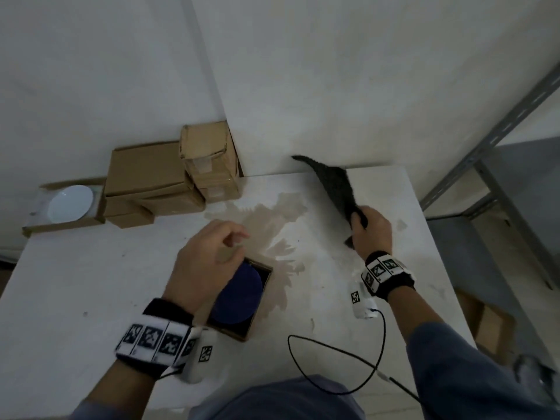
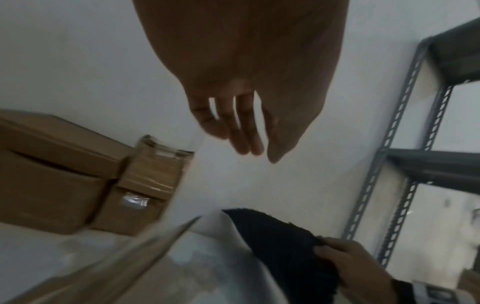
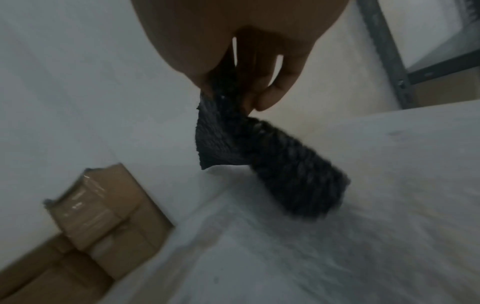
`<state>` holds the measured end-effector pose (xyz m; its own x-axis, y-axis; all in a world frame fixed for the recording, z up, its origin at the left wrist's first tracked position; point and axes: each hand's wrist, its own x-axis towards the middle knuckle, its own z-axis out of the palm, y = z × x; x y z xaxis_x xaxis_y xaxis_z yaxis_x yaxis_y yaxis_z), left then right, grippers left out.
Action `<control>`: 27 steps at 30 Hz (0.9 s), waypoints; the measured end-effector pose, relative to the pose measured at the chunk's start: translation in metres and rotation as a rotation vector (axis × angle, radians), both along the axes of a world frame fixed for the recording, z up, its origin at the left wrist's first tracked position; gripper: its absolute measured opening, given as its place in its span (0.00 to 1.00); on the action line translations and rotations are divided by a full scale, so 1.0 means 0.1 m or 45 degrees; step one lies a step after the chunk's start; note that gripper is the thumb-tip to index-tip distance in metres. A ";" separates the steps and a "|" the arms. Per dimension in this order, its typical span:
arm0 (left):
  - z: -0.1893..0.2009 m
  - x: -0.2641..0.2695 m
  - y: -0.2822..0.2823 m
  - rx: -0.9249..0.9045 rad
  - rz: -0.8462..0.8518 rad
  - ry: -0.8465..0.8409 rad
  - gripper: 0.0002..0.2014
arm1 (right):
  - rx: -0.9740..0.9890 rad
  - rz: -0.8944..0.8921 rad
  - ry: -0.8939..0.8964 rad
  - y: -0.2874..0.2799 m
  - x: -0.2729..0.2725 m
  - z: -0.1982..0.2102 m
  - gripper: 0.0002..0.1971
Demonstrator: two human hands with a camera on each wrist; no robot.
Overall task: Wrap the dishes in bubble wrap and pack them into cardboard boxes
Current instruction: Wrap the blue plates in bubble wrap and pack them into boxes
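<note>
Between right fingers (image 3: 270, 90): bubble wrap (image 3: 259, 152)

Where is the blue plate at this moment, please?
In the head view, the blue plate lies inside a small open cardboard box on the table's near middle, partly under the left hand.

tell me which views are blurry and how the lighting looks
Head view: dim, flat light, mostly sharp, the wall bowed by the wide lens. Left wrist view: the box edge in the foreground smeared, the left hand dark. Right wrist view: motion blur on the black bubble wrap and the table.
</note>
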<state>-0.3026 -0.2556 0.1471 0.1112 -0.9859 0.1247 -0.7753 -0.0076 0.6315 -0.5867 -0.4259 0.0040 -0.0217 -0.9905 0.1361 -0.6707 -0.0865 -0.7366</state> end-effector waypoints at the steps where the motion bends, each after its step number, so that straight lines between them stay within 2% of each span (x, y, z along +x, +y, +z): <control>1: 0.01 -0.07 -0.11 0.072 -0.028 0.089 0.13 | -0.010 0.079 -0.085 0.01 0.06 0.11 0.11; 4: -0.01 -0.26 -0.43 0.307 -0.005 0.390 0.11 | 0.004 0.279 -0.272 0.08 0.27 0.39 0.08; 6: -0.09 -0.35 -0.60 0.473 0.133 0.533 0.12 | 0.063 0.356 -0.414 0.14 0.40 0.51 0.07; 8: -0.20 -0.43 -0.71 0.576 0.329 0.726 0.17 | 0.161 0.377 -0.624 0.23 0.49 0.64 0.05; 10: -0.32 -0.52 -0.73 0.660 0.521 0.996 0.23 | 0.260 0.372 -0.870 0.36 0.52 0.76 0.07; 12: -0.57 -0.58 -0.68 0.816 0.636 1.209 0.31 | 0.313 0.377 -1.039 0.50 0.50 0.80 0.08; 14: -0.86 -0.61 -0.56 0.988 0.655 1.480 0.41 | 0.384 0.369 -1.065 0.65 0.43 0.76 0.02; 16: -1.13 -0.59 -0.40 1.020 0.684 1.633 0.45 | 0.500 0.318 -0.951 0.78 0.34 0.62 0.07; 17: -1.23 -0.59 -0.34 0.964 0.715 1.603 0.43 | 0.582 0.300 -0.873 0.85 0.28 0.57 0.07; 19: -1.20 -0.58 -0.21 0.784 0.767 1.298 0.31 | 0.747 0.315 -0.711 1.00 0.15 0.44 0.03; 21: -1.21 -0.56 -0.09 0.680 0.646 1.018 0.19 | 0.906 0.299 -0.605 1.12 0.03 0.31 0.12; 23: -1.25 -0.54 0.03 0.653 0.467 0.907 0.18 | 1.023 0.181 -0.583 1.20 -0.02 0.20 0.21; 24: -1.27 -0.52 0.08 0.634 0.384 0.867 0.19 | 1.062 0.116 -0.590 1.21 -0.02 0.14 0.22; 27: -1.38 -0.46 0.26 0.655 0.220 0.735 0.20 | 1.179 -0.017 -0.586 1.26 0.09 -0.04 0.18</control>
<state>-0.3487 -0.2294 0.0092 0.1760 -0.8671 -0.4660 -0.2875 -0.4980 0.8181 -0.5777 -0.2996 0.0003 0.1093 -0.7022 -0.7035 -0.3036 0.6503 -0.6963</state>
